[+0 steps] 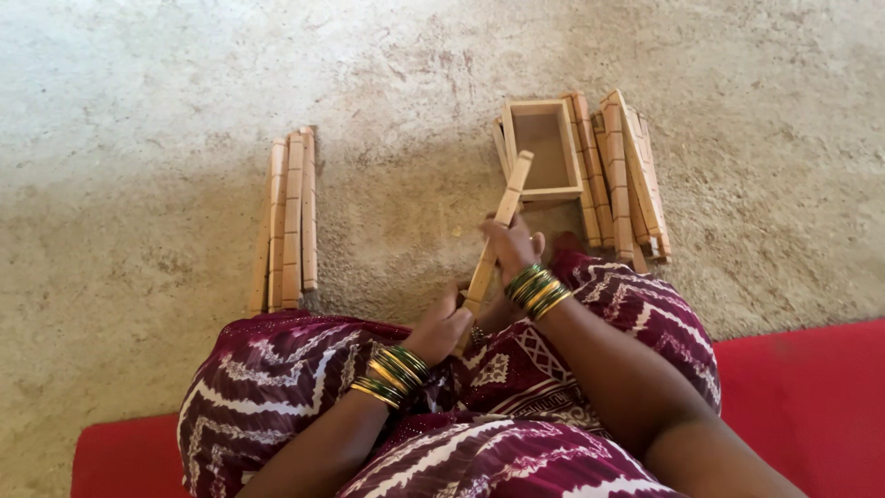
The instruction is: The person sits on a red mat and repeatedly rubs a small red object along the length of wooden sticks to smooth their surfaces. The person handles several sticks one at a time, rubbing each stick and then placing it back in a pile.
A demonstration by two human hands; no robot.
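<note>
She sits on a red mat (811, 397) on a rough, gritty floor (184, 92). Her left hand (441, 332) is closed tight around the bottom of a long, flat wooden stick (493, 242). Her right hand (510, 247) is wrapped around its middle. The stick tilts up over her knees toward a small wooden box (544, 149). More smooth sticks lie beside the box (622, 171), and another pile (288, 217) lies well apart.
</note>
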